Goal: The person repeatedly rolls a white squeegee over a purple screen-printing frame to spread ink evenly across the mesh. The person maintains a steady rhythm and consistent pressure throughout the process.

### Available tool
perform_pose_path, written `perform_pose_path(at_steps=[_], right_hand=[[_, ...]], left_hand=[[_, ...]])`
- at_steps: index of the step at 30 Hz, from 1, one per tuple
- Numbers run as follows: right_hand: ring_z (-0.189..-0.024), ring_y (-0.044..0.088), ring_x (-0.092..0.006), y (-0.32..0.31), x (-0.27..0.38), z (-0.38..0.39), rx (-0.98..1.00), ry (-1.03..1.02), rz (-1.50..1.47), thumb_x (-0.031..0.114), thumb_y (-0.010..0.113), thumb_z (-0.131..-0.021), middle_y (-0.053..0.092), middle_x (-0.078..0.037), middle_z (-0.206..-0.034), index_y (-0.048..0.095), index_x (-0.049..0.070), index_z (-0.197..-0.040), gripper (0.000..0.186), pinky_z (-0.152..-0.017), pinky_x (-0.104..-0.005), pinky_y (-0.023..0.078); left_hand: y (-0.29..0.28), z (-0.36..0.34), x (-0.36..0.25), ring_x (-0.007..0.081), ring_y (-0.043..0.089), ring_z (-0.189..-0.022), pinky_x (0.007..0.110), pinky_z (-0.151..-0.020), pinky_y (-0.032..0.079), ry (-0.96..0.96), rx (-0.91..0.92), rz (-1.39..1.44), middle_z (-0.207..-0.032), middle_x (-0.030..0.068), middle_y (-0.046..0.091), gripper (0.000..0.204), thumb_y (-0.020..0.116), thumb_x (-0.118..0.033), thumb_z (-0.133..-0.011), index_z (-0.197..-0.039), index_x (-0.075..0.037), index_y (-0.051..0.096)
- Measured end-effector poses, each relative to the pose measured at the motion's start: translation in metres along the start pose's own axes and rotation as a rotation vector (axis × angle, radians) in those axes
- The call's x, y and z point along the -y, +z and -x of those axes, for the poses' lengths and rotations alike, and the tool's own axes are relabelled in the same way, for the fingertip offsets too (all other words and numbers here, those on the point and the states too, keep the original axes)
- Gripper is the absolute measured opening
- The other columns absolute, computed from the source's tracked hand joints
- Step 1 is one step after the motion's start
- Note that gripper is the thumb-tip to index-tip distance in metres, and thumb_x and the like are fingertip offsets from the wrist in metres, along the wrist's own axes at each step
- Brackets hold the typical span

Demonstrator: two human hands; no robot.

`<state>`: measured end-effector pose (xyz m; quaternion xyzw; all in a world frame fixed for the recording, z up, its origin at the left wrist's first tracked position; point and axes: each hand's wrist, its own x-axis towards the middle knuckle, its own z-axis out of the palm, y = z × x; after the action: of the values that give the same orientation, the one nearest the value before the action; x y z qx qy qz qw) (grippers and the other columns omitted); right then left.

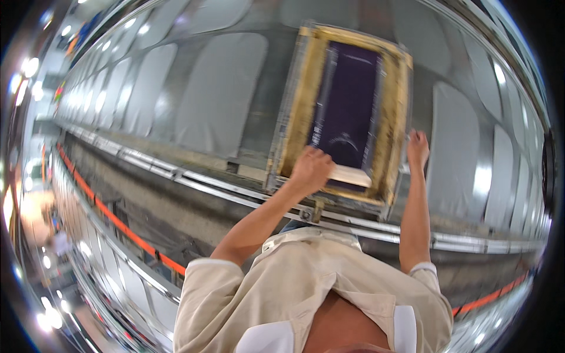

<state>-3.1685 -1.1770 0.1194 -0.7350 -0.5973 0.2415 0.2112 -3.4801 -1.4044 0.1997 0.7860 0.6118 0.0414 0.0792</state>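
A screen-printing frame with a yellowed border lies on the long table in front of me. Its mesh is dark purple, with pale streaks down both sides. Across the near end of the mesh rests a squeegee with a pale bar. My left hand is closed around the squeegee's left end, knuckles up. Just outside the frame's right edge is my right hand, its fingers curled closed. What it holds, if anything, is too small to make out.
Grey rounded fabric panels lie in rows along the table on both sides of the frame. A metal rail runs along the table's near edge, between it and my body. Behind me an orange strip edges another long table.
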Motion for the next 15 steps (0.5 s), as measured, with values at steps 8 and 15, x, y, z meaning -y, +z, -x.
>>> perform_pose_path(at_steps=[8, 15], right_hand=[[-0.081, 0.066, -0.0327, -0.015, 0.075, 0.029, -0.109, -0.216, -0.013, 0.035, 0.066, -0.1, 0.069, -0.012, -0.09, 0.066, 0.003, -0.094, 0.032, -0.076, -0.0425, 0.05], [-0.087, 0.07, -0.03, 0.12, 0.192, 0.122, -0.149, -0.339, -0.237, 0.025, 0.071, -0.096, 0.071, -0.011, -0.098, 0.067, 0.005, -0.095, 0.02, -0.079, -0.0403, 0.053]], left_hand=[[-0.004, 0.045, 0.017, 0.0219, 0.064, -0.097, 0.039, -0.093, 0.045, -0.126, -0.208, 0.192, -0.092, 0.0007, 0.067, 0.016, 0.074, -0.013, -0.073, -0.089, -0.013, 0.072], [-0.053, 0.132, 0.165, 0.0228, 0.067, -0.098, 0.04, -0.087, 0.049, -0.227, -0.17, 0.104, -0.096, -0.0003, 0.071, 0.025, 0.082, -0.017, -0.069, -0.093, -0.015, 0.074]])
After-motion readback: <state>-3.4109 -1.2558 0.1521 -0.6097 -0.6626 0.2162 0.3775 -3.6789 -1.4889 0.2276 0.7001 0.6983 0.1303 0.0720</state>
